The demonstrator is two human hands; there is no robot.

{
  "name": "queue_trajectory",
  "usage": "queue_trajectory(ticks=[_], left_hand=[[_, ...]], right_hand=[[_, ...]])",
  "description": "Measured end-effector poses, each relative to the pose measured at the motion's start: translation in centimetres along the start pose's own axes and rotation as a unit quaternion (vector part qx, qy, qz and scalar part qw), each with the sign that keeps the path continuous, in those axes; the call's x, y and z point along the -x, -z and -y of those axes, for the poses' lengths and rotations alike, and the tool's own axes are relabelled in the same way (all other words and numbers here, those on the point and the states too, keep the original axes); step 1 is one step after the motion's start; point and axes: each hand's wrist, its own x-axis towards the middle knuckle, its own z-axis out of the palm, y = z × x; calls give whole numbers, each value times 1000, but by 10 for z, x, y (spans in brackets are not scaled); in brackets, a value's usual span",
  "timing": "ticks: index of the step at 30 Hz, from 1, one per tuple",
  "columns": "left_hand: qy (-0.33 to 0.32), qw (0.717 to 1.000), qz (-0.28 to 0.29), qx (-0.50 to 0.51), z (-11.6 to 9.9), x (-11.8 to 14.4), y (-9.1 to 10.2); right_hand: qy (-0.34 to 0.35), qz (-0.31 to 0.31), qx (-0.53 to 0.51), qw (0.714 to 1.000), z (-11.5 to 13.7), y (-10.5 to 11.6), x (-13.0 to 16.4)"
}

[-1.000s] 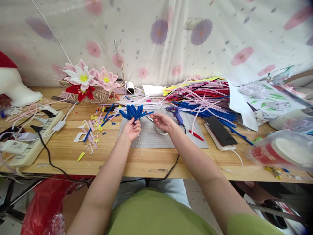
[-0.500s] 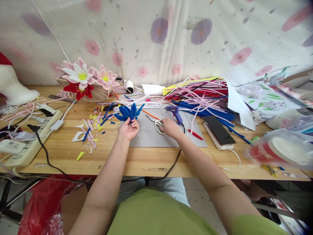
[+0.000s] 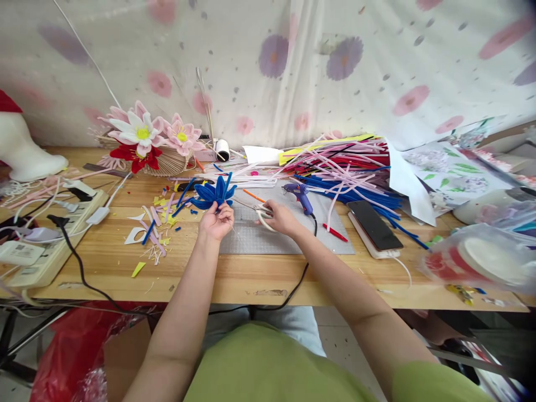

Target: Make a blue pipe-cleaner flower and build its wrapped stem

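Note:
My left hand (image 3: 216, 221) is closed on the base of a blue pipe-cleaner flower (image 3: 215, 193), its petals spread above my fingers. A thin pale thread or wire hangs below that hand. With my right hand (image 3: 280, 216) I grip the pale handles of a pair of scissors (image 3: 256, 209). Their blades point left toward the flower, close to it; whether they touch it I cannot tell. Under both hands lies a grey cutting mat (image 3: 288, 244). A blue glue gun (image 3: 300, 195) and an orange pencil-like stick (image 3: 253, 196) rest on it.
Scraps (image 3: 157, 237) litter the table left of the mat. Behind are bundled pipe cleaners (image 3: 355, 156) and finished flowers (image 3: 140, 134). To the right are a red pen (image 3: 335, 233), a phone (image 3: 374, 223) and a bagged tub (image 3: 486, 257). A power strip (image 3: 62, 240) with cables stands left.
My right hand has lifted the scissors off the mat and brought them left toward the flower. My left hand has shifted slightly left and down, turning the flower a little.

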Motion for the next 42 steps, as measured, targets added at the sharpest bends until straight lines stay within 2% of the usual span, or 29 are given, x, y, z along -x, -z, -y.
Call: queue_trajectory(ticks=[4, 8, 11, 22, 34, 42], left_hand=[[7, 1000, -11, 27, -1, 1, 0], [8, 999, -9, 42, -3, 3, -1], [19, 998, -9, 54, -4, 3, 0], [45, 998, -23, 24, 0, 9, -3], [74, 995, -22, 56, 0, 8, -3], [58, 997, -31, 38, 1, 10, -8]], right_hand=[[40, 1, 21, 999, 8, -11, -12], [29, -16, 85, 996, 11, -13, -20], [28, -13, 119, 992, 13, -11, -23], [94, -6, 206, 974, 12, 8, -31], [137, -13, 220, 966, 9, 15, -33], [164, -4, 226, 960, 6, 15, -34]])
